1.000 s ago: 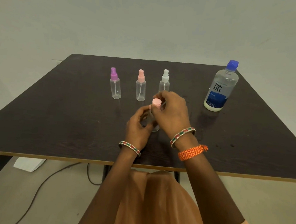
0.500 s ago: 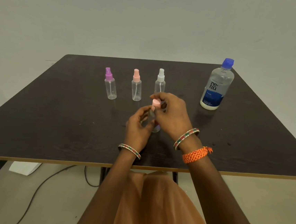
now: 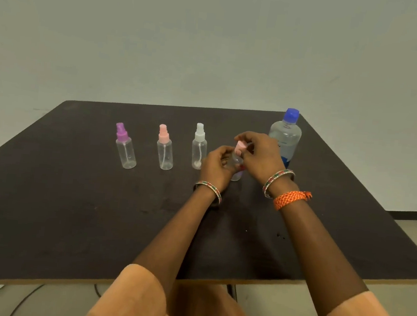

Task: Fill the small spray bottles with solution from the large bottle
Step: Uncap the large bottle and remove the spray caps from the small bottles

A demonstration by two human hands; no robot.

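Note:
Between my hands is a small clear spray bottle point(image 3: 237, 164) with a pink cap point(image 3: 239, 147), its base near the dark table point(image 3: 70, 208). My left hand point(image 3: 216, 167) grips its body. My right hand point(image 3: 259, 156) pinches the pink cap from above. Three more small clear spray bottles stand in a row to the left: a purple-topped bottle point(image 3: 125, 147), a pink-topped bottle point(image 3: 164, 148) and a white-topped bottle point(image 3: 198, 148). The large solution bottle point(image 3: 286, 137) with a blue cap stands behind my right hand, partly hidden.
The table's front edge point(image 3: 37, 280) runs across near my body. A dark cable point(image 3: 25, 300) lies on the floor under the table at the left. A plain wall stands behind the table.
Both hands and the pink-capped bottle have shifted away from me and to the right, level with the bottle row and in front of the large bottle. The grip stays the same.

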